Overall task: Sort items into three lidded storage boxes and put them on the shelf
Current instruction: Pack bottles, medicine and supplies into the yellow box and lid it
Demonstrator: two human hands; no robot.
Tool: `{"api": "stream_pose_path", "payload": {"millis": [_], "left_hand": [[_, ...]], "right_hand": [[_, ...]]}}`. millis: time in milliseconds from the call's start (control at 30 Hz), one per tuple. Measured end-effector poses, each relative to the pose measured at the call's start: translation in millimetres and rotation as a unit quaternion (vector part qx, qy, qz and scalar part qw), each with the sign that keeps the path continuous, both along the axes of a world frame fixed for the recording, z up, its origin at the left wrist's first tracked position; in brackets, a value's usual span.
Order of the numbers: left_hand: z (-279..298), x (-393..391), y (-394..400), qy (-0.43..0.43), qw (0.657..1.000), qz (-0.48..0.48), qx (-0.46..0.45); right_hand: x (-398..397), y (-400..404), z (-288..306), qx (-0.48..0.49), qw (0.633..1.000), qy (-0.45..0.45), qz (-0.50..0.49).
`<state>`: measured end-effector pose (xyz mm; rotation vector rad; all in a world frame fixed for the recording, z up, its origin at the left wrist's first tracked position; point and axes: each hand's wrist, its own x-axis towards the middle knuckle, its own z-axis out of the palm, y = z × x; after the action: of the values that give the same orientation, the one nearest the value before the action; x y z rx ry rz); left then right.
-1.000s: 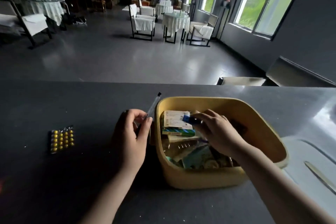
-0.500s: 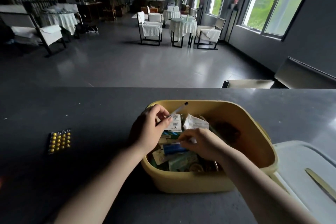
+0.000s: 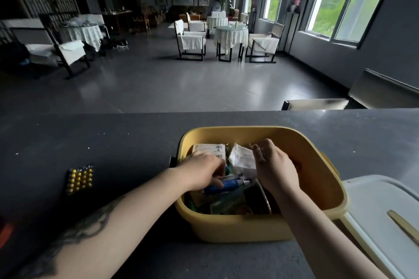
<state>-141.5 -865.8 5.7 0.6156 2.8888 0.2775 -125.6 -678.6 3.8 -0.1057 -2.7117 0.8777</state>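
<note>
An open yellow storage box (image 3: 322,179) stands on the dark counter (image 3: 113,142), filled with medicine cartons, packets and a blue tube (image 3: 231,184). My left hand (image 3: 201,170) reaches down into the box and its fingertips hold a thin pen (image 3: 237,175) lying beside the blue tube. My right hand (image 3: 275,165) hovers inside the box over a white packet (image 3: 241,158), fingers loosely curled, with nothing in them. A blister pack of yellow pills (image 3: 79,179) lies on the counter to the left of the box.
The box's white lid (image 3: 374,197) lies flat at the right, against the box. An orange object (image 3: 5,232) shows at the left edge. Beyond the counter's far edge is a room with chairs and covered tables.
My left hand has carried the pen from beside the box down into it. My right hand has let go of the blue tube and lifted toward the far side.
</note>
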Motion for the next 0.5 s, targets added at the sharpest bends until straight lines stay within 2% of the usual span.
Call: {"api": "stream_pose_path", "payload": {"millis": [67,133,200,267,367,433,500], "left_hand": [[2,3,-1,0.054,0.998,0.007,0.021],[2,9,-2,0.201,0.971,0.054,0.115],[2,24,-12,0.307,0.901,0.17,0.254],[-4,40,-35,0.333,0.835,0.257,0.355],[-25,65,-93,0.321,0.817,0.334,0.344],[-36,82,-139,0.328,0.801,0.39,0.314],[-44,101,-184,0.343,0.781,0.457,0.251]], "right_hand": [[0,1,0,-0.012,1.0,0.0,0.011],[1,4,-1,-0.015,1.0,0.004,0.019],[2,8,-2,-0.002,0.999,0.02,0.025],[4,9,-2,0.036,0.998,0.046,0.028],[7,-6,2,0.134,0.988,0.07,0.024],[11,-36,5,0.132,0.987,0.09,0.019],[19,-84,8,0.102,0.985,0.13,0.058]]}}
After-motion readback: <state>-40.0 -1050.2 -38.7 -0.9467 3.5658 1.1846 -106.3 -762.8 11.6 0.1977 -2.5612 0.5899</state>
